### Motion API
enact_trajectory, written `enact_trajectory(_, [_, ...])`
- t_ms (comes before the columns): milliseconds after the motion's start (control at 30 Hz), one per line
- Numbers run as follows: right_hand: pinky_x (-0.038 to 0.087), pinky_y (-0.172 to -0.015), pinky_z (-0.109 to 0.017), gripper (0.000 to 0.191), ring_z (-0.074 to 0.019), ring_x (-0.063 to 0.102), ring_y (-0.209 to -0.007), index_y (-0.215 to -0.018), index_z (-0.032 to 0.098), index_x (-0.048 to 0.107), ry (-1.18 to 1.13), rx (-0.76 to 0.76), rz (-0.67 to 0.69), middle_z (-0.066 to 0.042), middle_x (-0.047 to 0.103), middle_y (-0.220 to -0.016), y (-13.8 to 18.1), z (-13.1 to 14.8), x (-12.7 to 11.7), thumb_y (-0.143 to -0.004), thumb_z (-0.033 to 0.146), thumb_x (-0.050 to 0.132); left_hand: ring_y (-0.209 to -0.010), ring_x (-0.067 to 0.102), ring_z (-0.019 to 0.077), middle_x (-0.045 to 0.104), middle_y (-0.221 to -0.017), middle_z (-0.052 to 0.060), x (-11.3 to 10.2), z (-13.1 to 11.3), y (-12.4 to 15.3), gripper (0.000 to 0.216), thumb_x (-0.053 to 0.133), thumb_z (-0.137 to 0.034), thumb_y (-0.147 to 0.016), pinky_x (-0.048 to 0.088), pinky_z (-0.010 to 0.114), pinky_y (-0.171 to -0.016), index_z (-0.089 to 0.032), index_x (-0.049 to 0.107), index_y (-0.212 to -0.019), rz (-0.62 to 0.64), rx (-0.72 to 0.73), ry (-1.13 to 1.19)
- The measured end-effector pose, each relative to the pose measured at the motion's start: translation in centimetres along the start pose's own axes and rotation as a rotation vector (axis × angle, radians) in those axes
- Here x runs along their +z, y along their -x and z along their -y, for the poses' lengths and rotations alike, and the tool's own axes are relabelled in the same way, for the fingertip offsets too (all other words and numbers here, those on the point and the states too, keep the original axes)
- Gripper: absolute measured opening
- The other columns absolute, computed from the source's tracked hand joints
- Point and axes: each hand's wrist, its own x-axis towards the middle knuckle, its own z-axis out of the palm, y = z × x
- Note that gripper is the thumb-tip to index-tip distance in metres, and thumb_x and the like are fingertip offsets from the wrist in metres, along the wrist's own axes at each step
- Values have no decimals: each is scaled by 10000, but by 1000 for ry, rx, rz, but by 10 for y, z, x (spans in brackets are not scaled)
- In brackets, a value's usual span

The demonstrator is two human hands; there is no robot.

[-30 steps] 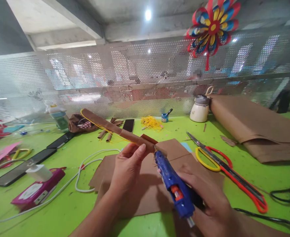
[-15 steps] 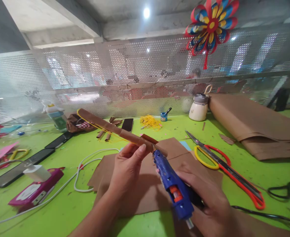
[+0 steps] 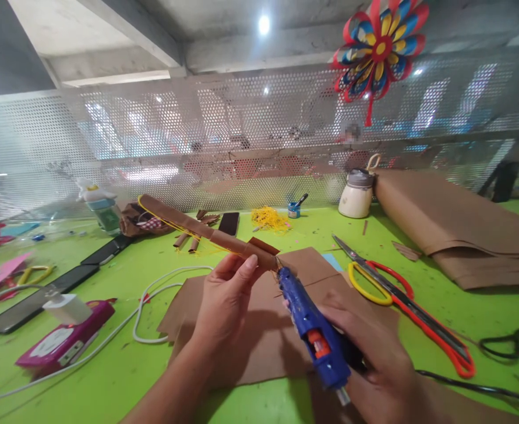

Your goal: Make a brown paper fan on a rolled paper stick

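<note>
Between the thumb and fingers of my left hand (image 3: pixel 226 291) is a long rolled brown paper tube (image 3: pixel 189 222), slanting up to the left. Yellow string runs along its lower side, and a brown flap (image 3: pixel 263 245) sticks up near its lower right end. My right hand (image 3: pixel 369 347) is wrapped round a blue glue gun (image 3: pixel 306 321), whose nozzle meets or nearly meets the tube's lower end. A clear glue stick pokes out of the gun's back. Below both hands lie brown paper sheets (image 3: pixel 259 347) on the green table.
Red and yellow scissors (image 3: pixel 401 294) lie to the right, near folded brown paper (image 3: pixel 458 218) and a white bottle (image 3: pixel 355 197). A purple power strip (image 3: pixel 67 338) with a white cable sits left. Yellow string scraps (image 3: pixel 269 219) and a phone (image 3: pixel 228 224) lie behind the tube.
The glue gun's nozzle has shifted slightly right along the tube, toward its lower end. My left hand has barely moved and keeps its hold.
</note>
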Motion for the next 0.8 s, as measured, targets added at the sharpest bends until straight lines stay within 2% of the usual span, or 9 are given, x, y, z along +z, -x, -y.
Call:
enact_trajectory(233, [468, -947, -314, 439, -222, 607, -1039, -1256, 169, 453, 13, 10, 7, -82, 661, -1098, 3, -4, 3, -824, 164, 530, -962, 633, 207, 709, -1017, 90, 0, 3, 1, 197, 688, -227, -755, 479, 361, -933, -156, 723, -935, 14, 2, -57])
enact_trajectory(400, [497, -911, -314, 424, -216, 623, -1013, -1229, 171, 474, -42, 48, 4, -90, 660, -1094, 4, -4, 4, -812, 144, 546, -986, 621, 228, 699, -1047, 89, 1, 5, 2, 251, 700, -242, -744, 487, 385, -907, -168, 713, -983, 24, -36, -50])
enact_trajectory(600, [488, -938, -365, 453, -231, 628, -1013, -1223, 154, 483, -50, 52, 20, -94, 669, -1072, 2, -3, 3, -777, 108, 546, -961, 630, 213, 703, -1043, 94, 2, 6, 2, 265, 708, -255, -739, 489, 357, -886, -167, 709, -989, 20, -71, -74])
enact_trajectory(800, [482, -947, -369, 422, -224, 639, -982, -1194, 149, 504, -55, 51, 14, -88, 679, -1030, -1, -2, 3, -777, 105, 543, -964, 634, 201, 713, -1016, 81, 2, 3, 2, 211, 705, -250, -739, 475, 342, -914, -169, 724, -933, -4, -18, -56])
